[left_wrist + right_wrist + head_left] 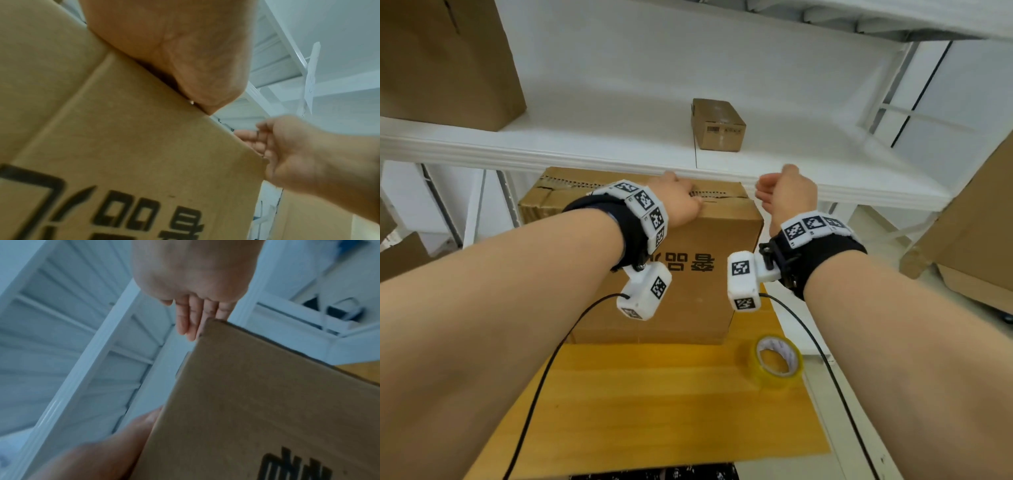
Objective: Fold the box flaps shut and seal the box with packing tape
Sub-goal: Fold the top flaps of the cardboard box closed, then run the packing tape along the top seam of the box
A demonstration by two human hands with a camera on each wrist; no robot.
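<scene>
A brown cardboard box (688, 274) with black print stands on a yellow wooden table (654, 394), its top tucked under a white shelf. My left hand (678, 202) lies on the folded top flaps near the seam, its heel on the box's (123, 146) top edge; the fingertips are hidden. My right hand (784, 195) hangs at the box's upper right corner, fingers straight and holding nothing. In the right wrist view those fingers (191, 321) reach past the corner of the box (267, 402). A roll of clear packing tape (777, 361) lies on the table, right of the box.
The white shelf edge (619, 150) juts out just above the box. On it sit a small taped carton (717, 125) and a big brown box (441, 58). More cardboard (969, 233) stands at the right. Black cables trail from both wrists.
</scene>
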